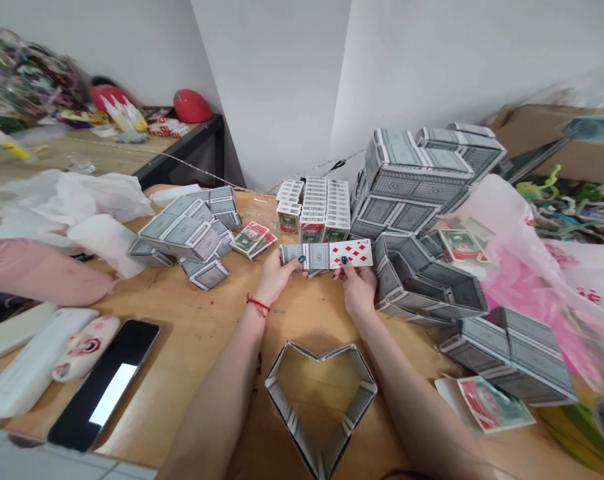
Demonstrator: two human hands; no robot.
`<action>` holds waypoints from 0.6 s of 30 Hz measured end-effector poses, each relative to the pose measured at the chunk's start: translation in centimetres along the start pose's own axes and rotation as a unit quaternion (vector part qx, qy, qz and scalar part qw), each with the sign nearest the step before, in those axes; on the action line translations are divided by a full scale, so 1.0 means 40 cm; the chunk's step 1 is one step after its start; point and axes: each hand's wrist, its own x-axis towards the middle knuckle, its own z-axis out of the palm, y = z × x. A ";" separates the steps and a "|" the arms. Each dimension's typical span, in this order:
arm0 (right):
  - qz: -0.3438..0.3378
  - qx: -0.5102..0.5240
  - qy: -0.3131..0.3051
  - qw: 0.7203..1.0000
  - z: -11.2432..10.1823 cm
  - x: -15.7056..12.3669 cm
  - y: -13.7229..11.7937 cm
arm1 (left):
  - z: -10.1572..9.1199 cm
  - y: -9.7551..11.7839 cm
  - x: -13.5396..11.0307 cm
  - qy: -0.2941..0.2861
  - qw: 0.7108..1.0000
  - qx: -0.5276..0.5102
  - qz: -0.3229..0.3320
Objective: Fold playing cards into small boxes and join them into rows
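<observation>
A row of playing cards (318,256) lies between my two hands, two with grey patterned backs up and, at the right end, a face-up diamond card (359,251). My left hand (276,275) pinches the left end, thumb on top. On the diamond card presses the thumb of my right hand (358,285), its fingers underneath. How the cards are joined cannot be seen. Between my forearms stands a heart-shaped frame of cards (358,404). Just right of my right hand is an open-topped folded-card structure (407,300).
Stacked card blocks (412,180) rise at the back right, beside rows of card boxes (313,207). More card blocks (182,230) and a card box (252,239) sit left. A phone (105,383) lies front left. Pink plastic bags (512,267) border the right.
</observation>
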 end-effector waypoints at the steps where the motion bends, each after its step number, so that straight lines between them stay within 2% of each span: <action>1: 0.000 -0.002 -0.002 1.000 0.000 0.000 0.000 | 0.001 0.000 -0.001 0.001 1.000 0.000 0.000; 6: 0.005 -0.001 -0.005 1.000 0.004 -0.004 0.001 | 0.005 -0.001 -0.001 0.019 1.000 0.009 0.004; 13: 0.065 0.046 -0.019 0.997 0.006 -0.009 -0.011 | 0.005 -0.004 0.001 0.033 0.999 0.006 0.008; 18: 0.094 0.034 -0.030 0.995 -0.001 -0.010 -0.020 | 0.000 -0.005 0.005 0.028 1.000 -0.007 0.010</action>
